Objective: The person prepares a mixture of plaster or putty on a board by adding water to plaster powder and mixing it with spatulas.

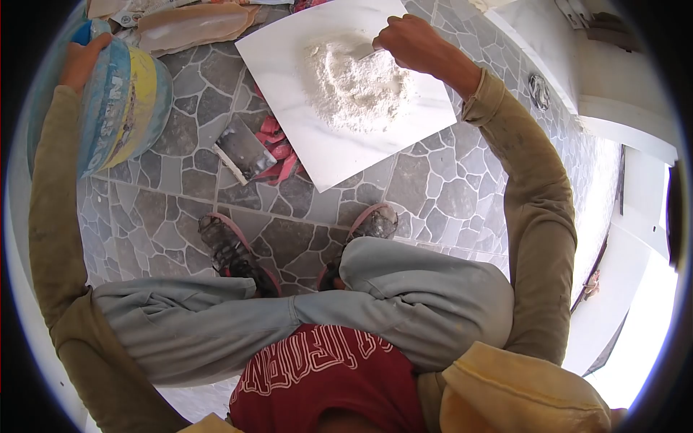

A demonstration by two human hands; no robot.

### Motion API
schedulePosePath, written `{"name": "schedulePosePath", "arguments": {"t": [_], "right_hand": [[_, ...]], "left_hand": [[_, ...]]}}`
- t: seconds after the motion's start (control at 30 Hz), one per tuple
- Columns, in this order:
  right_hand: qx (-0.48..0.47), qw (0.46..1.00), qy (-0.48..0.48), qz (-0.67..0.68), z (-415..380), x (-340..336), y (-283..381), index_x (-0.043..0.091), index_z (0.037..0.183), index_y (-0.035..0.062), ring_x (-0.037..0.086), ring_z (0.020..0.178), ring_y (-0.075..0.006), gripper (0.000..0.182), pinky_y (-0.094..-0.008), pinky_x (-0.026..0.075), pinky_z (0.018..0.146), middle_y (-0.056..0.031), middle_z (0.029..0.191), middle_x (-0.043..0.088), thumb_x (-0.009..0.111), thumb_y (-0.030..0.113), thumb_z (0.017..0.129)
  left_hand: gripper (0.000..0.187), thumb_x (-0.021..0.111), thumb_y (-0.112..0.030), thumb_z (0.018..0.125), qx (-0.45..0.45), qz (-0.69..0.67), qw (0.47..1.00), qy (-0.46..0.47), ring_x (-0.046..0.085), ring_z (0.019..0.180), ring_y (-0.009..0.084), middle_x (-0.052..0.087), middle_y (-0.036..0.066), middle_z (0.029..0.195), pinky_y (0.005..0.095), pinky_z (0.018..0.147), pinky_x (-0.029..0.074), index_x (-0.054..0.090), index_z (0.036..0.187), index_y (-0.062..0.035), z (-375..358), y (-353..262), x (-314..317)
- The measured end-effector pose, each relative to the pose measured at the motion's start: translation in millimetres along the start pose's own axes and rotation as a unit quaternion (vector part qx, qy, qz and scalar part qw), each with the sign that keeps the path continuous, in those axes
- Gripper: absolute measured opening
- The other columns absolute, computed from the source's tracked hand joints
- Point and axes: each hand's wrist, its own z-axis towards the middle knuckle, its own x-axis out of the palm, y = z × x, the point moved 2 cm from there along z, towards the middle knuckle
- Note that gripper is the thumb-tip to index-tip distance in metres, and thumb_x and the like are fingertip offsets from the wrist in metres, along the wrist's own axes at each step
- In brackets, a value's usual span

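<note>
A white marble-patterned slab (317, 155) lies on the floor, bearing a spread heap of white powder (361, 90). Over the heap's upper right, my right hand (408, 42) is closed in a fist around a small flat-bladed tool (366, 51); its handle is hidden in my fingers. At the left, my left hand (84, 61) has its fingers curled at the top of a large blue bucket (108, 119) with a yellow band and worn lettering. A brighter blue part (86, 32) shows by those fingers. The bucket's inside is out of sight.
A grey flat rectangular piece (245, 148) and a crumpled red-pink wrapper (278, 151) lie beside the slab. Bags and a translucent brownish sheet (195, 27) sit at the back left. My shoes (234, 249) rest on the stone-patterned floor. A white wall edge runs along the right.
</note>
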Motion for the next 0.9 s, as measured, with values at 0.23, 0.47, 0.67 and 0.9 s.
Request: {"name": "schedulePosePath", "arguments": {"t": [0.23,0.47,0.67,0.9], "right_hand": [[0.036,0.994,-0.050,0.091,-30.9,-6.4,-3.7,0.072,0.107,0.0097,0.066,0.080,-0.0277,0.039,-0.0407,0.053,0.064,-0.0118,0.079,0.068,0.064,-0.005,0.072],[0.059,0.991,-0.077,0.094,-37.3,-5.1,-3.3,0.072,0.106,0.0097,0.066,0.077,-0.0298,0.039,-0.0413,0.052,0.062,-0.0132,0.080,0.069,0.059,-0.006,0.073],[0.126,0.983,0.057,0.118,-47.0,-10.4,7.1,0.071,0.103,0.0063,0.066,0.072,-0.0341,0.035,-0.0427,0.052,0.061,-0.0169,0.076,0.068,0.061,-0.004,0.071],[0.130,0.979,0.044,0.149,-52.4,-21.6,14.7,0.070,0.104,0.0062,0.066,0.073,-0.0337,0.033,-0.0437,0.052,0.065,-0.0176,0.078,0.068,0.061,-0.002,0.073]], "left_hand": [[0.044,0.071,-0.039,0.077,0.008,0.011,1.000,0.006,0.064,0.078,0.0178,0.067,0.007,0.085,0.0322,0.076,0.049,0.068,0.093,0.0015,16.6,24.9,-2.3],[0.042,0.071,-0.039,0.077,0.018,-0.027,0.999,0.022,0.064,0.077,0.0169,0.067,0.006,0.084,0.0322,0.074,0.050,0.069,0.090,0.0009,9.7,17.6,-1.3],[0.041,0.071,-0.039,0.077,0.011,0.002,1.000,0.021,0.064,0.077,0.0172,0.068,0.007,0.084,0.0321,0.074,0.050,0.069,0.087,0.0007,-2.6,0.5,-2.8],[0.053,0.073,-0.036,0.079,-0.017,0.012,0.996,0.091,0.063,0.094,0.0203,0.066,0.011,0.101,0.0328,0.083,0.050,0.061,0.111,0.0042,14.3,16.3,-9.1]]}}
